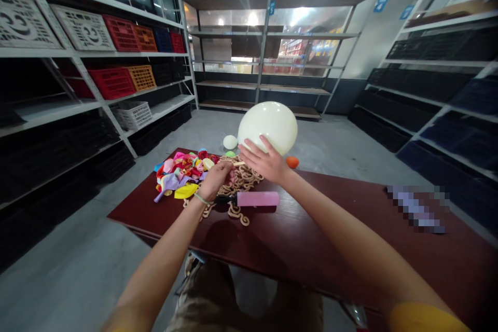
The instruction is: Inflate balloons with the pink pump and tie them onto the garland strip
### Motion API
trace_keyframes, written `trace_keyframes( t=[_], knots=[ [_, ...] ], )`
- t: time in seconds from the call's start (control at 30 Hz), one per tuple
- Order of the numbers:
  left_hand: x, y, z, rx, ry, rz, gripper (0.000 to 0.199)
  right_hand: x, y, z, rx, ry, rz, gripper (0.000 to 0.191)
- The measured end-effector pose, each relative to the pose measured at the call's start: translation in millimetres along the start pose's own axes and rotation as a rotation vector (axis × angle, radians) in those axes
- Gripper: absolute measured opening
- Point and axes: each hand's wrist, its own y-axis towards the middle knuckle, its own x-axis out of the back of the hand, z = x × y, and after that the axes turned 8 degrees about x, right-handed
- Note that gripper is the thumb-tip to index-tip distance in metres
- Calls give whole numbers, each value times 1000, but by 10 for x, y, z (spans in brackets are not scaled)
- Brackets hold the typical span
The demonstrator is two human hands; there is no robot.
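Observation:
A large inflated cream-white balloon is up over the far side of the table. My right hand lies against its near lower side, fingers spread. To its left my left hand is closed, pinching a short pale strip that looks like the balloon's neck; its fingertips are partly hidden. Beneath my hands is a heap of tan curled pieces. A pink hand pump with a black end lies just nearer. Left of my left hand is a pile of uninflated coloured balloons, a yellow one in front.
All this lies on a dark red table. A small white balloon and an orange one show beyond its far edge. A pixelated purple item is at the right. Racks with crates stand left; more shelves stand behind and right.

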Motion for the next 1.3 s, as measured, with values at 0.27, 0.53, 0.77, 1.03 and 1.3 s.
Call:
trace_keyframes(
  t=[0.27,0.53,0.77,1.03,1.3],
  knots=[
    [113,115,-16,-28,70,-79,29,-128,223,81,-28,52,31,76],
    [569,117,-13,-16,46,-234,28,-433,229,84,-162,79,-25,77],
    [1023,69,-74,-110,25,-379,29,-908,246,370,-312,225,19,29],
    [1162,45,-49,-158,142,-367,28,-1230,322,470,-115,325,182,22],
    [917,90,-109,-126,161,-316,29,-775,246,226,-290,520,16,21]
  ],
)
